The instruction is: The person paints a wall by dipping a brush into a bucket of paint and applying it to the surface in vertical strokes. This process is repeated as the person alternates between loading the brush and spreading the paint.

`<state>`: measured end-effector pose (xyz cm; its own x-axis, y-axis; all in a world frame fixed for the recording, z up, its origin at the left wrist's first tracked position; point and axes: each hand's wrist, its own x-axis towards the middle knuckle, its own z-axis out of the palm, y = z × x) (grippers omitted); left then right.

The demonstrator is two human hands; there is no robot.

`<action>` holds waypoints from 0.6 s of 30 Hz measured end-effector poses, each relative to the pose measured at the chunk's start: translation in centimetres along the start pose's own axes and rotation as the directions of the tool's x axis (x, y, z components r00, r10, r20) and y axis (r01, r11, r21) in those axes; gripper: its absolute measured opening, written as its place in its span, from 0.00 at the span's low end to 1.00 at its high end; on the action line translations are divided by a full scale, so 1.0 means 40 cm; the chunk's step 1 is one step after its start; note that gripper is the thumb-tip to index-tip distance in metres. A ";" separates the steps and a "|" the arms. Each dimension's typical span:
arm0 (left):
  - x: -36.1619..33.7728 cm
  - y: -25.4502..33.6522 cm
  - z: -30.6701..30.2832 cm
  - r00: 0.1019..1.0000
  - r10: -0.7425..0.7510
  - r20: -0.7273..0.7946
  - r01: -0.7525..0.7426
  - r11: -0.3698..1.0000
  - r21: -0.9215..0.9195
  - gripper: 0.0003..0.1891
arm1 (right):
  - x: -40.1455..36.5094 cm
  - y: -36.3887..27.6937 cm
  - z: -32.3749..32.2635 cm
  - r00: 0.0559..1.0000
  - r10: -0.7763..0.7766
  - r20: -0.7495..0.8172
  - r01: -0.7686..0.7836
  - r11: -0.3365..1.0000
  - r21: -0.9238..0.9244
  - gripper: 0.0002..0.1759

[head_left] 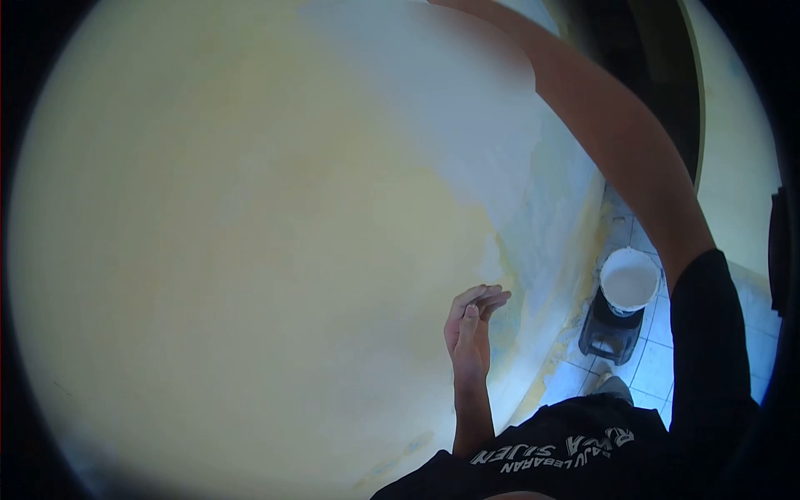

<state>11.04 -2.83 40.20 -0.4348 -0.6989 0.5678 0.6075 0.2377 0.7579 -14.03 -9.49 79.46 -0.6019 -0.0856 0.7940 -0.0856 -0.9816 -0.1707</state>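
Note:
My left hand (472, 321) is raised close to the wall, near the edge where the yellowish surface meets the paler coat. Its fingers are loosely bent and slightly apart, the thumb lies toward me, and nothing shows in it. My right arm (621, 133) stretches up and across the wall to the top edge of the picture, where the hand itself is out of sight. The wall (275, 250) fills most of the view, dull yellow with a whitish band (433, 108) running from the upper middle down to the right.
On the tiled floor (654, 371) to the right, a white bucket (629, 282) of whitish material stands on a dark stool (612, 333). My foot (614, 386) is just below it. A dark doorway (658, 75) opens at the upper right, beside another pale wall (733, 150).

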 end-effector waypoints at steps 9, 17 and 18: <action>0.004 0.000 -0.030 0.997 -0.066 0.042 0.067 0.997 -0.025 0.18 | -0.570 0.180 -0.313 0.944 0.315 -0.095 -0.329 0.896 -0.299 0.12; 0.000 -0.026 -0.028 0.994 -0.111 0.000 0.110 0.991 -0.070 0.19 | -0.706 0.118 -0.596 0.879 0.446 -0.170 -0.469 0.741 -0.480 0.11; -0.003 -0.032 -0.031 0.992 -0.125 -0.016 0.123 0.989 -0.077 0.19 | -0.698 0.108 -0.639 0.871 0.449 -0.198 -0.483 0.709 -0.514 0.10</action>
<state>11.15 -3.85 38.77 -0.4968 -0.7338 0.4635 0.5983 0.0973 0.7953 -17.91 -6.99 41.64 -0.7203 -0.4816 0.4992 -0.1786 -0.5666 -0.8044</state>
